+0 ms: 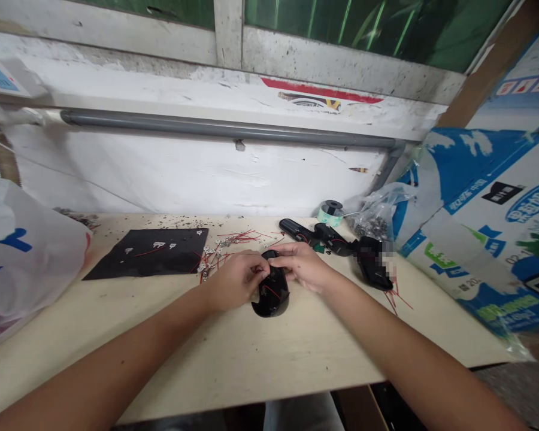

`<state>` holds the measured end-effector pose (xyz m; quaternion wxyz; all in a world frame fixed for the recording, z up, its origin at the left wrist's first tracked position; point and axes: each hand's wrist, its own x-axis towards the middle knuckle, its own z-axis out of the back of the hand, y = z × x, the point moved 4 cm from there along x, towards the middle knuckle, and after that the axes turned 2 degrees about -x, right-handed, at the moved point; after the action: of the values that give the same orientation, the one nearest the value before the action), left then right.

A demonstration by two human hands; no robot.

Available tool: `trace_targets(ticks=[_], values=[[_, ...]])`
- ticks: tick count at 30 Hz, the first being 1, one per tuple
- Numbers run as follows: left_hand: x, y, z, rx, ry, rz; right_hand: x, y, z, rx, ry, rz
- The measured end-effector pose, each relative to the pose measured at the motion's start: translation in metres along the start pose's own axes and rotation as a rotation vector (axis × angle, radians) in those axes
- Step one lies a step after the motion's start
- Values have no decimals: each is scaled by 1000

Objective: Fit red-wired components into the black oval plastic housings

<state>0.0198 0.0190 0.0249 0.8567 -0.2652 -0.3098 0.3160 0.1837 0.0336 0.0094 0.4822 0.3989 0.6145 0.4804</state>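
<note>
A glossy black plastic shell [273,299], rounded at its near end, lies on the table in front of me with a short red wire [272,291] inside it. My left hand [242,276] is at the shell's left side, thumb and forefinger pinched together over its upper part. Whatever is between those fingertips is too small to make out. From the right, my right hand [303,266] grips the far end of the shell, its thumb and forefinger close to the left fingertips. The hands partly cover the shell's upper half.
Small metal parts and red wires [240,236] lie behind my left hand, beside a black sheet [148,254] with several small pieces. More black shells [332,239], a green-labelled spool [330,212] and a clear bag [377,218] are at right. A white bag [27,251] stands left, printed boxes [489,227] right.
</note>
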Motion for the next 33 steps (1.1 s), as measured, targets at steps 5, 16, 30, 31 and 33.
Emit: trace_targets(ticks=[5,16,30,31,33], values=[[0,5,1,2,-74,36,3,-2,2,98,-31,-14],[0,0,7,61,-50,-5,1,2,0,25,-81,23],[1,14,6,-202,-212,83,5,2,5,34,-72,131],[1,16,8,-284,-255,97,4,3,5,46,-57,149],[2,20,12,-494,-339,160,3,5,5,79,-12,174]])
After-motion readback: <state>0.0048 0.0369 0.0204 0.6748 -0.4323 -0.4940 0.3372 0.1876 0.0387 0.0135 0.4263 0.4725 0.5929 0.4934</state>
